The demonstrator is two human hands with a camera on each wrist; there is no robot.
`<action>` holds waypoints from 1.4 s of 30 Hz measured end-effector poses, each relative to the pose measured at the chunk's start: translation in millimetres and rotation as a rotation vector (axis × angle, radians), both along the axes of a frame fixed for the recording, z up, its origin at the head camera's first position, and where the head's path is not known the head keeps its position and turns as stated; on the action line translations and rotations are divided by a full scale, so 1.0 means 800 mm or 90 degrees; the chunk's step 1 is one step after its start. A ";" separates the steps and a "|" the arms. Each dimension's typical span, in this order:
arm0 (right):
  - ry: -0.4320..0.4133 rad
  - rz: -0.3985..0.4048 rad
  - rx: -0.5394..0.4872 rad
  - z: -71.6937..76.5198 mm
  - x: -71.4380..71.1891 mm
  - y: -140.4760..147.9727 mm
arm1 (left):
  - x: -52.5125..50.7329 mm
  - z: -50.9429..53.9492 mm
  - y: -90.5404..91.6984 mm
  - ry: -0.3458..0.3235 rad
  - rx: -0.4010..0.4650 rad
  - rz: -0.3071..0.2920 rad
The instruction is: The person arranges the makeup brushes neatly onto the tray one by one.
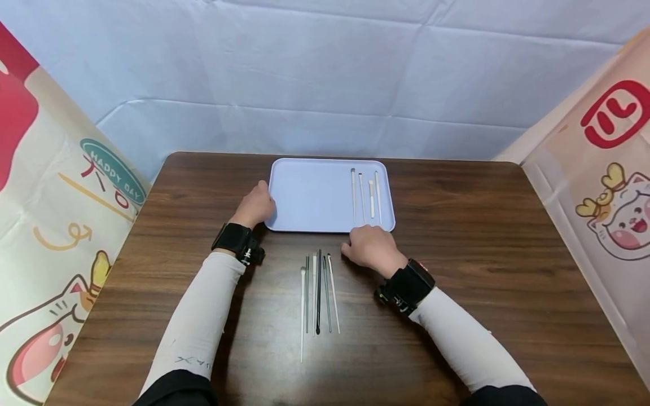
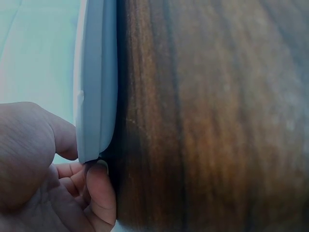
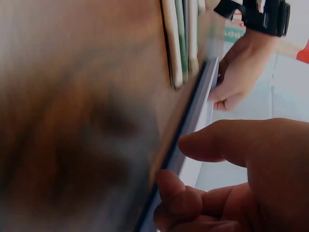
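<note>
A pale lavender rectangular tray (image 1: 315,194) lies toward the far side of the wooden table. My left hand (image 1: 254,206) grips its left end near the front corner; in the left wrist view the thumb is beside the rim and curled fingers (image 2: 100,191) reach beneath it. At the tray's front edge, toward the right, is my right hand (image 1: 373,248). Its thumb and bent fingers (image 3: 178,205) come up to the rim in the right wrist view, with a gap between them; whether they pinch it is unclear. Several slim brushes (image 1: 371,197) lie on the tray's right part.
More thin brushes, white, green and black (image 1: 319,293), lie side by side on the brown table (image 1: 457,225) between my forearms. Behind the table hangs a pale blue cloth (image 1: 315,67). Printed cartoon sheets (image 1: 61,225) stand along both sides.
</note>
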State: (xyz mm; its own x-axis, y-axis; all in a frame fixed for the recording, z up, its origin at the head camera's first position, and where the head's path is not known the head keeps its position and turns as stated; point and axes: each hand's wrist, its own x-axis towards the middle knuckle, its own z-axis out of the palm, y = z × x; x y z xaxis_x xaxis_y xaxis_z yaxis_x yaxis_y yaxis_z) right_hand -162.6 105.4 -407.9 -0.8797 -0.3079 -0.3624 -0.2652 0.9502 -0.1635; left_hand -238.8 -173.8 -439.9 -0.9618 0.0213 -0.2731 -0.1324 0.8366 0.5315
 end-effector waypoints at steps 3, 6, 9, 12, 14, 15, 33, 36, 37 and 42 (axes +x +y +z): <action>0.001 0.007 0.004 -0.003 0.010 -0.004 | 0.000 0.001 0.000 0.001 0.002 0.003; -0.001 0.009 0.008 -0.004 0.020 -0.008 | 0.000 0.000 0.000 -0.001 0.006 0.005; -0.004 0.011 0.010 -0.005 0.029 -0.012 | 0.000 0.000 0.000 -0.005 0.009 0.005; -0.007 0.013 0.012 -0.004 0.037 -0.015 | -0.001 -0.001 0.000 -0.009 0.011 0.006; -0.004 0.016 0.014 -0.002 0.043 -0.016 | -0.001 -0.001 0.000 -0.009 0.010 0.004; -0.002 0.018 0.013 -0.002 0.046 -0.016 | -0.001 0.000 -0.001 -0.009 0.010 0.004; -0.013 0.033 -0.005 -0.002 0.083 -0.022 | 0.000 -0.001 0.000 -0.006 0.004 0.002; -0.008 0.038 -0.004 -0.004 0.088 -0.023 | -0.001 -0.001 0.000 -0.009 0.002 0.004; -0.005 0.040 -0.005 -0.004 0.090 -0.023 | -0.001 -0.001 0.000 -0.011 0.001 0.005; 0.001 0.048 -0.006 -0.006 0.096 -0.025 | -0.002 -0.002 0.000 -0.009 0.001 0.006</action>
